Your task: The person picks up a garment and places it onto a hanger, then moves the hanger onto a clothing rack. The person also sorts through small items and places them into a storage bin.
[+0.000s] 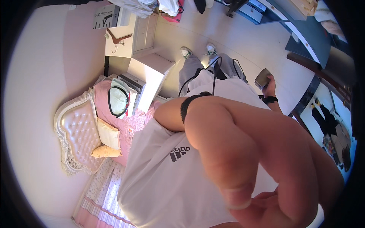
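Note:
My left hand (256, 148) fills the lower right of the view, very close to the camera and partly blurred. A black band circles its wrist. Its thumb and curled fingers come near each other, and whether anything lies between them cannot be told. Farther off, at the right, my right hand (269, 85) grips a small dark grey-brown object (262, 79), cup-like or block-like in shape; a black watch or band is on that wrist. The two hands are well apart. Behind my left hand is my white shirt (159, 176).
At left stands a bed with a tufted headboard (79, 128), a pillow (108, 133) and a plush toy (107, 151). A white cabinet (119, 42) with a hanger (118, 38) is at upper left. A dark blue desk-like piece (309, 37) is at upper right.

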Demonstrator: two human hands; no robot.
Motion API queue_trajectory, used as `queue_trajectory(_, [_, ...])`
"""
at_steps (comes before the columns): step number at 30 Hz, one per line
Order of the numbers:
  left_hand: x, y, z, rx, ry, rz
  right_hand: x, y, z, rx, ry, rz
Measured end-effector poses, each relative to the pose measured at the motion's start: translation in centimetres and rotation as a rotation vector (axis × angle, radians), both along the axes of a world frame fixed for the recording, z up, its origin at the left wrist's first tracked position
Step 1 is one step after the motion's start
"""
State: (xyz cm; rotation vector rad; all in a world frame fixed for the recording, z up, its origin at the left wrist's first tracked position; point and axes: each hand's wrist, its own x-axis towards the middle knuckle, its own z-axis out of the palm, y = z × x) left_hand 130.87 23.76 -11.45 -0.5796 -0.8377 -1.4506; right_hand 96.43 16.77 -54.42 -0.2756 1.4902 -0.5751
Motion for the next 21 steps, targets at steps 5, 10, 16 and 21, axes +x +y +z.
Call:
queue_trajectory(5, [-0.2,0.2,0.3,-0.012,-0.005,0.051,1.7,-1.5,0.1,-0.018,0.032,0.042])
queue_trajectory(10, [0.4,0.5,0.8,-0.041,-0.022,0.069,2.0,-2.1,0.3,-0.028,0.013,0.059])
queue_trajectory(16, [0.7,0.7,1.2,-0.073,-0.031,0.077,1.9,-2.0,-0.3,-0.015,0.009,0.086])
queue_trajectory(21, [0.8,0.9,1.2,-0.088,-0.031,0.064,1.7,-2.2,-1.3,-0.029,0.010,0.081])
